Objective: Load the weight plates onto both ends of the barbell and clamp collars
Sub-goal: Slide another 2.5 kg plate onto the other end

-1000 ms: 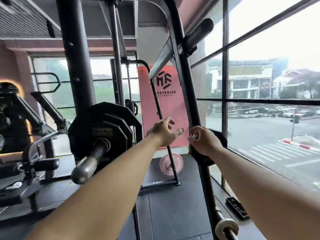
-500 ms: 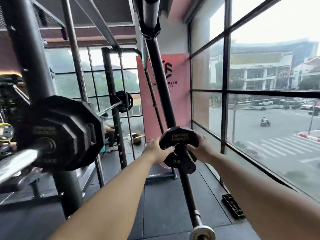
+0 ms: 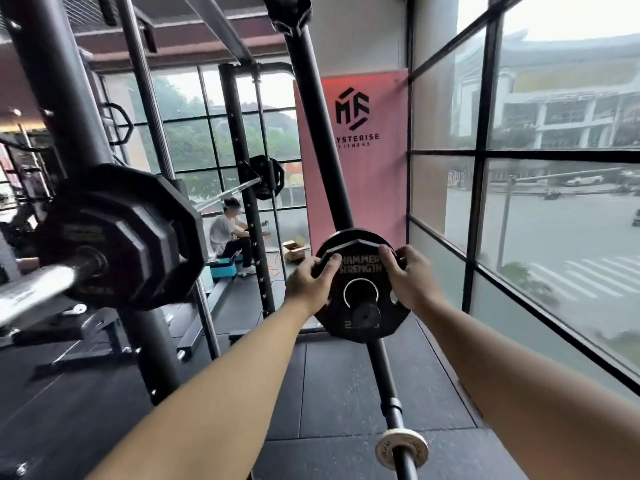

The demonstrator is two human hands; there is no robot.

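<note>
Left hand [image 3: 309,285] and right hand [image 3: 408,281], fingers curled, grip opposite upper edges of a small black matte weight plate [image 3: 360,270] with raised lettering. Its metal-ringed centre hole surrounds a short black peg [image 3: 366,311] on a slanted black tubular upright [image 3: 322,133]. At left, the chrome barbell sleeve [image 3: 34,287] carries large black many-sided plates [image 3: 138,237].

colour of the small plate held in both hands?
The small plate is black with pale lettering; head view shows it best.
</note>
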